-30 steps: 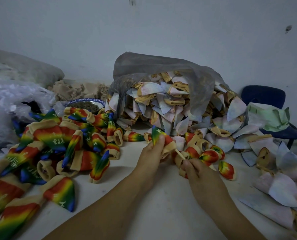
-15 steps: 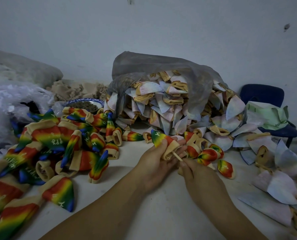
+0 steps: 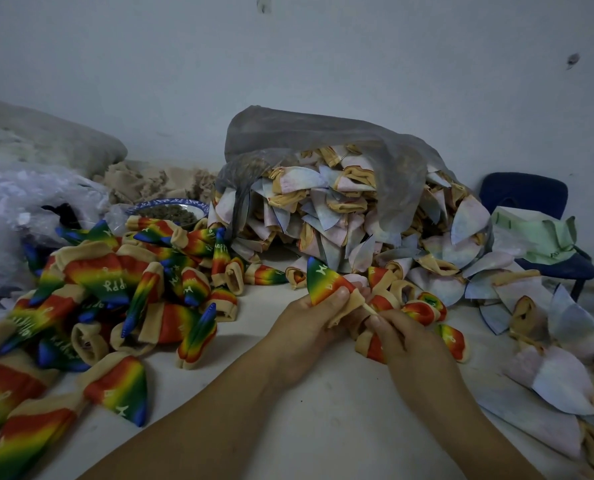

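In hand: rainbow sock (image 3: 323,280) — red through green to a blue toe, white lettering, beige cuff (image 3: 352,303). Position: raised just above the bench (image 3: 323,427) at centre of view, toe pointing up and away, in front of the grey bag's mouth.
Grip, left hand (image 3: 306,327): closed round the sock's coloured body, thumb laid across the red band.
Grip, right hand (image 3: 409,344): narrow, fingertips pinching the drawn-out edge of the cuff; the two hands nearly touch.
Left of the hands: heap of rainbow socks (image 3: 115,282), some flat, some rolled, spread over the bench to its near-left edge.
Behind the hands: grey plastic bag (image 3: 323,140) on its side, mouth open toward the person, spilling pale socks (image 3: 323,216) — washed-out blue and pink with tan cuffs — across the right of the bench.
Just beyond the fingers: a few rolled rainbow pieces (image 3: 423,306).
Far left: clear plastic sacks (image 3: 29,195); blue-rimmed bowl (image 3: 171,204) with dark contents, just behind the heap.
Far right: blue chair (image 3: 524,192) carrying green cloth (image 3: 537,233)
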`<state>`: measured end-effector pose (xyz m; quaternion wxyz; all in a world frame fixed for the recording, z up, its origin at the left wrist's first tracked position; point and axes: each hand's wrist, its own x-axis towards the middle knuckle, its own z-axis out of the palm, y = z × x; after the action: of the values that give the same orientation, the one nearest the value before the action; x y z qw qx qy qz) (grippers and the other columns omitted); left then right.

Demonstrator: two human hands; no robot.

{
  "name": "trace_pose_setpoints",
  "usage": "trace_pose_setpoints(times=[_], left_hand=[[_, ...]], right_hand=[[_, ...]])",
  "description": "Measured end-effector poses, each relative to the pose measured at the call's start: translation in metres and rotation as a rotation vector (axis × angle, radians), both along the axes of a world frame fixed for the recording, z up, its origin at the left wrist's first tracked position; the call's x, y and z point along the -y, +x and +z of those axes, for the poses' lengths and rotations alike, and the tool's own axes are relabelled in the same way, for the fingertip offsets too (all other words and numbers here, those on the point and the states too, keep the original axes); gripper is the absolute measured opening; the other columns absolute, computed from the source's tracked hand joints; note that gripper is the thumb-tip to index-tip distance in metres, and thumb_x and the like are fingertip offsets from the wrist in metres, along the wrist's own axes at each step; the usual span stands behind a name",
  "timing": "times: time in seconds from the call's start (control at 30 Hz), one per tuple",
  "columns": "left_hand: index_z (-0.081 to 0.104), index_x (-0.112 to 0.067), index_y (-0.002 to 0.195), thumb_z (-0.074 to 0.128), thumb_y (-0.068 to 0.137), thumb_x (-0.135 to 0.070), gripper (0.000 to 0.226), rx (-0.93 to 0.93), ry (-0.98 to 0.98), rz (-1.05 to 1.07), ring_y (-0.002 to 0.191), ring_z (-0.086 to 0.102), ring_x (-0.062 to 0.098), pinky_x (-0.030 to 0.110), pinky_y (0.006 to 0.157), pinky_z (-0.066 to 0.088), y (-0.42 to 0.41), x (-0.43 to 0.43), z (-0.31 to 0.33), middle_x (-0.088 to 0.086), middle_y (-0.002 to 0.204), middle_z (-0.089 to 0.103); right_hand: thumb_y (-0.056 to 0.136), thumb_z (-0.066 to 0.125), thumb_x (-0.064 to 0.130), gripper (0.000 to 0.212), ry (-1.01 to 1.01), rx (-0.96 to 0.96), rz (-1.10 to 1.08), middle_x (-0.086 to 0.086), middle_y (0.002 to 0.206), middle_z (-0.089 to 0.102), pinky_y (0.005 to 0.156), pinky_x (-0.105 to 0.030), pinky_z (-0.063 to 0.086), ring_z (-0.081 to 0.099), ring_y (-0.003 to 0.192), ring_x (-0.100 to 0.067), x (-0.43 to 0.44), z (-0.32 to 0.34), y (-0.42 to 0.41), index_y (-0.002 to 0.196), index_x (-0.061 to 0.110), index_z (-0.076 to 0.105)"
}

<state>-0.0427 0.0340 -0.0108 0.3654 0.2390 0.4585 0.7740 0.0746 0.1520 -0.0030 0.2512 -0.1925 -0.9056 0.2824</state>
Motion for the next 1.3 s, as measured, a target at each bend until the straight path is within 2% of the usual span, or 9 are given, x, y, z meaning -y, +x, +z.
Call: trace_pose_setpoints(times=[0.2,0.4,0.5,0.57,0.7,0.9,1.0,1.13,1.3], left_hand=[[0.075,-0.027,0.111,0.068,0.083,-0.048,0.036,-0.059,-0.010,0.122,0.112,0.067,0.015,0.028,0.091,0.051,-0.002,-0.002,-0.002,0.001,0.118,0.072],[0.067,-0.035,0.093,0.049,0.098,-0.047,0.023,-0.360,-0.296,0.624,0.083,0.060,0.001,0.020,0.068,0.044,-0.005,0.002,0.004,-0.015,0.089,0.066],[0.072,-0.033,0.091,0.039,0.094,-0.062,0.045,-0.378,-0.237,0.529,0.078,0.064,-0.003,0.018,0.072,0.048,0.004,0.000,0.010,-0.013,0.085,0.072],[0.069,-0.036,0.090,0.044,0.080,-0.069,0.043,-0.324,-0.195,0.442,0.081,0.067,-0.004,0.016,0.073,0.048,0.008,-0.002,0.011,-0.020,0.085,0.073],[0.070,-0.024,0.105,0.059,0.093,-0.041,0.023,-0.097,-0.102,0.344,0.093,0.072,0.009,0.022,0.080,0.054,0.000,-0.003,0.008,-0.003,0.099,0.076],[0.067,-0.008,0.116,0.051,0.100,-0.020,0.026,0.033,0.077,0.115,0.106,0.070,0.023,0.022,0.075,0.056,-0.002,-0.001,0.007,0.013,0.116,0.072],[0.066,-0.013,0.113,0.050,0.101,-0.023,0.023,-0.101,-0.017,0.147,0.102,0.071,0.020,0.020,0.075,0.056,-0.004,-0.001,0.006,0.008,0.108,0.075],[0.064,-0.023,0.096,0.047,0.102,-0.032,0.020,-0.419,-0.228,0.305,0.076,0.070,0.008,0.019,0.071,0.053,-0.004,0.000,0.004,-0.005,0.079,0.075],[0.066,-0.039,0.081,0.046,0.101,-0.042,0.027,-0.491,-0.293,0.332,0.064,0.057,-0.007,0.013,0.063,0.044,-0.006,0.001,0.004,-0.020,0.067,0.063]], right_hand=[[0.098,0.041,0.035,0.027,-0.043,-0.054,0.030,0.007,0.085,0.058,0.076,-0.033,0.043,0.049,0.086,-0.010,-0.001,-0.002,-0.005,0.089,0.021,0.063],[0.098,0.044,0.029,0.020,0.072,-0.095,-0.040,0.009,0.095,0.052,0.075,-0.028,0.035,0.046,0.094,-0.013,-0.004,-0.005,-0.003,0.105,0.026,0.062],[0.097,0.048,0.029,0.021,0.138,-0.096,-0.032,0.011,0.093,0.048,0.067,-0.023,0.036,0.047,0.088,-0.011,-0.004,-0.006,-0.002,0.110,0.027,0.064],[0.096,0.049,0.028,0.022,0.189,-0.100,0.001,0.014,0.093,0.046,0.064,-0.018,0.036,0.047,0.084,-0.007,-0.001,-0.005,-0.002,0.112,0.029,0.064],[0.096,0.050,0.027,0.027,0.232,-0.088,0.058,0.018,0.098,0.047,0.067,-0.025,0.038,0.044,0.087,-0.001,0.003,-0.005,-0.004,0.119,0.033,0.063],[0.096,0.047,0.034,0.029,0.179,-0.061,0.050,0.021,0.098,0.058,0.071,-0.026,0.046,0.052,0.087,-0.001,0.000,-0.007,-0.002,0.121,0.037,0.060],[0.097,0.044,0.035,0.029,0.176,-0.057,0.040,0.022,0.085,0.054,0.063,-0.019,0.041,0.051,0.076,0.000,0.000,-0.007,-0.002,0.121,0.038,0.060],[0.098,0.041,0.036,0.031,0.196,-0.034,0.011,0.022,0.082,0.052,0.059,-0.018,0.036,0.049,0.073,0.000,0.001,-0.007,-0.001,0.123,0.037,0.059],[0.099,0.037,0.042,0.028,0.136,0.003,-0.082,0.020,0.073,0.049,0.056,-0.023,0.039,0.047,0.067,0.000,-0.005,-0.004,0.002,0.114,0.035,0.059]])
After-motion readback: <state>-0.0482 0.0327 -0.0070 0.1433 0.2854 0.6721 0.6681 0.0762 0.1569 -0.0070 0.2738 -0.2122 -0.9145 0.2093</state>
